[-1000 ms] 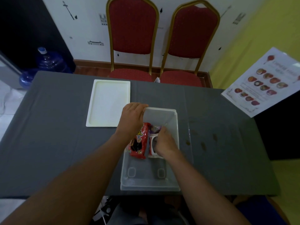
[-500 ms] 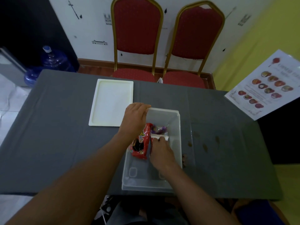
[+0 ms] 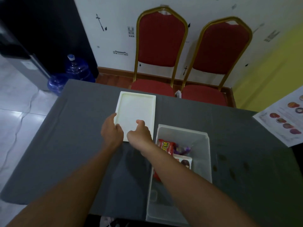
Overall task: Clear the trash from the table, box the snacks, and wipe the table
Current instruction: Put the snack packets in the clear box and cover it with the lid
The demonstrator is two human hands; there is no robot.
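Observation:
A clear plastic box [image 3: 207,154] stands on the grey table [image 3: 78,145], near the front edge. Inside it lie a red snack packet [image 3: 165,145], a purple wrapper [image 3: 182,149] and a white packet [image 3: 185,161]; my right forearm hides part of the red packet. The white lid [image 3: 136,110] lies flat on the table to the left of and beyond the box. My left hand [image 3: 111,131] grips the lid's near left corner. My right hand [image 3: 139,134] holds the lid's near edge, thumb on top.
Dark stains [image 3: 229,171] mark the cloth right of the box. A printed menu sheet [image 3: 282,120] hangs over the far right edge. Two red chairs [image 3: 160,46] stand behind the table. Blue water bottles [image 3: 77,68] sit on the floor at left.
Both hands have left the box and the snacks inside it and moved left and forward onto the white lid. The view has swung left.

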